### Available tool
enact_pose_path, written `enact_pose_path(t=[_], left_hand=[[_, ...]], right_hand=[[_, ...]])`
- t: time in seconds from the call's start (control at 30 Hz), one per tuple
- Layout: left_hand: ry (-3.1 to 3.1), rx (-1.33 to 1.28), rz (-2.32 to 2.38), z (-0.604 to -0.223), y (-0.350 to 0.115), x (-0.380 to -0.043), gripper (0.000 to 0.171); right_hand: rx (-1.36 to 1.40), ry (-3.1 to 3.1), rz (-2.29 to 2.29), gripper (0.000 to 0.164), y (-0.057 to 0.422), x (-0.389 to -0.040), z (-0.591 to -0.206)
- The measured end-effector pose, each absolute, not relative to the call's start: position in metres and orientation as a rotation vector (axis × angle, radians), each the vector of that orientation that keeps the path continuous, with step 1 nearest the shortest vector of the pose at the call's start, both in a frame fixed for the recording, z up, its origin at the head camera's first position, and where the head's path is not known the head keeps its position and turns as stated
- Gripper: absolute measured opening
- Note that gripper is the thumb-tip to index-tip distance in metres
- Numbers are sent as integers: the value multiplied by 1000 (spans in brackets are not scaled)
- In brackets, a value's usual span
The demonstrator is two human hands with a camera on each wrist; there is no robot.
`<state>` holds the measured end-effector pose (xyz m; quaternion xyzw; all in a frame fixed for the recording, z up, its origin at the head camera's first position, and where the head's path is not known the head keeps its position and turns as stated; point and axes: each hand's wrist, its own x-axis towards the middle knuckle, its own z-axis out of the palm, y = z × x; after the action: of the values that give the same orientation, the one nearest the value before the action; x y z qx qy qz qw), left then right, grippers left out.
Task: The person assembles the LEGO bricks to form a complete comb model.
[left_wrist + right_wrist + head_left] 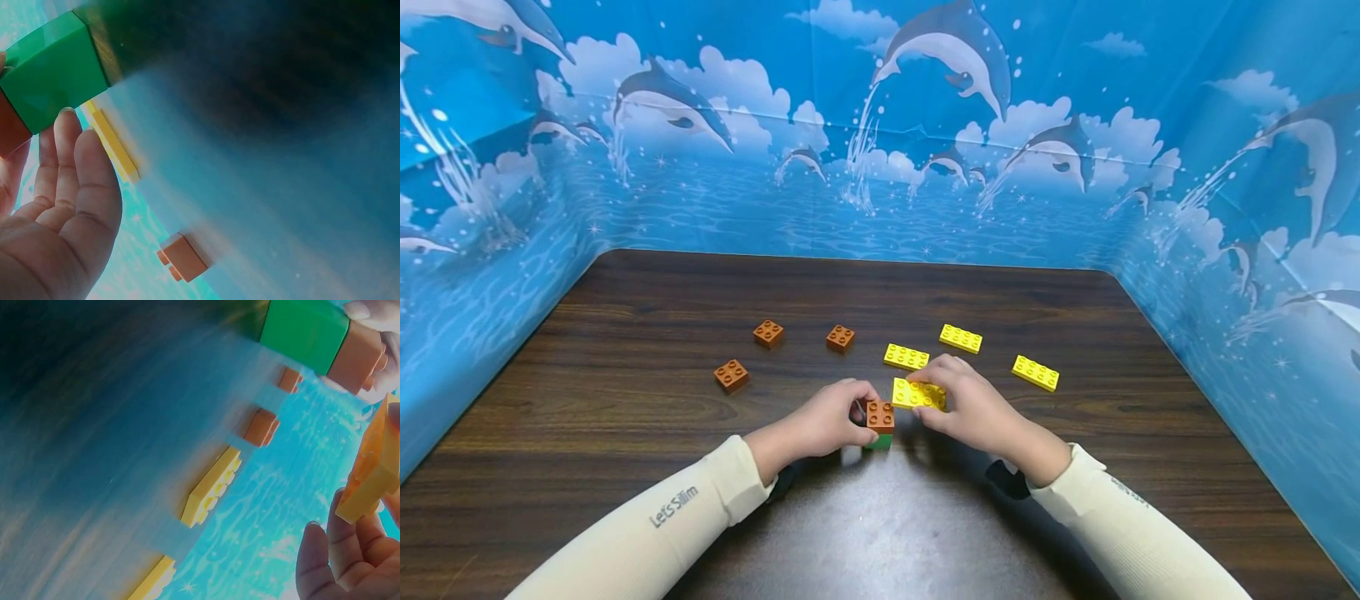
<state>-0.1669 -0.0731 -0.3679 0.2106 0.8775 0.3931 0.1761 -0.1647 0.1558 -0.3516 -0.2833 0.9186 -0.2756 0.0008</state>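
In the head view a brown two-by-two brick [881,414] sits on top of a green block [882,442]. My left hand [823,421] holds this stack from its left side, thumb at the front and fingers behind. The left wrist view shows the green block [59,69] larger, fingertips against its lower edge. Just right of the stack, my right hand [973,404] pinches a yellow two-by-four brick [910,394], studs up. In the right wrist view that yellow brick [369,469] is tilted, apart from the brown and green stack, with its hollow underside partly showing.
Behind my right hand lie three yellow bricks: one close by [906,357], one farther back [961,337] and one to the right [1036,372]. Brown bricks [732,376] lie spread at the left. A dolphin-print sheet [850,167] walls the dark wooden table [625,400].
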Motion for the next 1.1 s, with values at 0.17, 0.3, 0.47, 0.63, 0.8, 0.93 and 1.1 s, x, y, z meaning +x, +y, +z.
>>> enact_pose_path(t=[0.17, 0.3, 0.47, 0.63, 0.8, 0.93, 1.1], left_hand=[[2478, 603, 1114, -368, -73, -168, 28], [2475, 599, 1115, -369, -73, -168, 28], [2480, 582, 1113, -369, -72, -168, 29], [2482, 575, 1105, -369, -72, -168, 27], [2477, 597, 1104, -368, -73, -168, 23], [2474, 610, 1103, -368, -73, -168, 24], [2479, 603, 1097, -368, -73, -168, 26]], right_hand=[[-933, 2856, -881, 38, 152, -163, -351], [-957, 2826, -893, 38, 149, -161, -350], [-975, 2796, -907, 38, 145, -161, -350], [-989, 2779, -893, 37, 142, -160, -352], [-1008, 2768, -888, 36, 138, -160, -353], [-994, 2762, -877, 36, 136, -159, -352], [-999, 2761, -844, 36, 134, -160, -350]])
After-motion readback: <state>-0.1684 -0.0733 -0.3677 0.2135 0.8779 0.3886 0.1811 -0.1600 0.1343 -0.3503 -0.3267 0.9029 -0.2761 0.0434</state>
